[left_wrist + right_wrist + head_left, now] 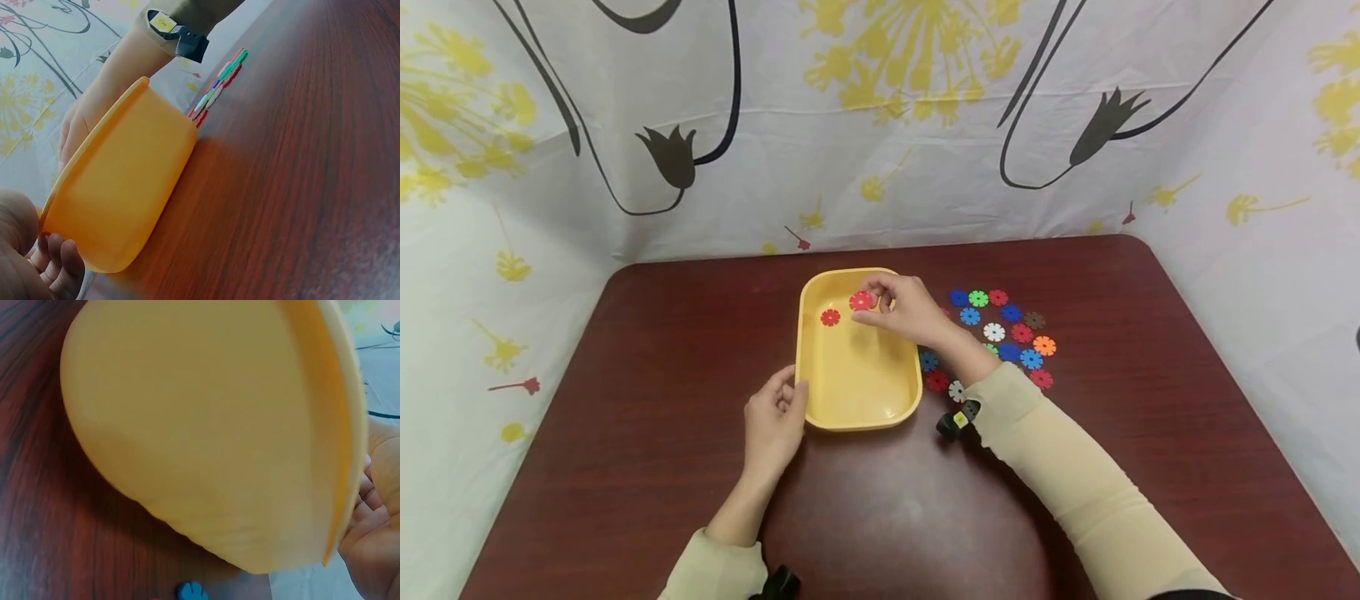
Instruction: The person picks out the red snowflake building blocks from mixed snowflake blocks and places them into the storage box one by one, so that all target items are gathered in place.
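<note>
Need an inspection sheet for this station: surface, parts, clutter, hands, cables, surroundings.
Surface: dark red-brown table.
Parts: yellow tray with one red disc lying inside; held red disc over it; multicoloured notched discs on the table, right of the tray.
Clutter: nothing seen.
Left hand: grips the tray's left side near the front.
Right hand: pinches the held red disc.
Cables: nothing seen.
Surroundings: white cloth with yellow and dark plant prints.
</note>
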Demonstrator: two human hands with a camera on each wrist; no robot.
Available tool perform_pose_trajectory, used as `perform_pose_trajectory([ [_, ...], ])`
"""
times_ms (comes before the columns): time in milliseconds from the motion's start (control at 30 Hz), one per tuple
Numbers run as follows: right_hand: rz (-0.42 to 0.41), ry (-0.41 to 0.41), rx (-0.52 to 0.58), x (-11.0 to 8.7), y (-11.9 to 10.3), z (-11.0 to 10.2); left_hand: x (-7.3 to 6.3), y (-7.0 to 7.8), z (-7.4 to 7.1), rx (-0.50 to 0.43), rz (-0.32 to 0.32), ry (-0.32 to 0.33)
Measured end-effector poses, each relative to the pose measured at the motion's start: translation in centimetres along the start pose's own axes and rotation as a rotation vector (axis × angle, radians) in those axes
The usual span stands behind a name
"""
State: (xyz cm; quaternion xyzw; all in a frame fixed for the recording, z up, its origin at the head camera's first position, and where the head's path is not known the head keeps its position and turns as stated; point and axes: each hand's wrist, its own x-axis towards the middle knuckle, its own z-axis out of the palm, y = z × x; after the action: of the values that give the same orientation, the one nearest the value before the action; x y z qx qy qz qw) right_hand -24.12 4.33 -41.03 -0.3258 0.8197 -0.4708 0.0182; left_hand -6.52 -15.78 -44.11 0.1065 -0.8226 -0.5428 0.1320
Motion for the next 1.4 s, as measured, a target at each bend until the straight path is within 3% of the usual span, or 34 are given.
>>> perform_pose_trajectory([
  [400,0.001,-0.073,-0.038,1.1,0.1,0.4,0.2,0.2,0.2,-0.028,-0.002,-0.018],
  [733,-0.038,-0.198,-0.160,2.3,0.4,0.9,0.3,0.1,0.2,-0.053,-0.015,-0.033],
  [1400,-0.016,-0.287,-0.192,3.3,-0.1,3.7,0.0,-0.1,-0.2,-0.051,-0.031,-0.051],
])
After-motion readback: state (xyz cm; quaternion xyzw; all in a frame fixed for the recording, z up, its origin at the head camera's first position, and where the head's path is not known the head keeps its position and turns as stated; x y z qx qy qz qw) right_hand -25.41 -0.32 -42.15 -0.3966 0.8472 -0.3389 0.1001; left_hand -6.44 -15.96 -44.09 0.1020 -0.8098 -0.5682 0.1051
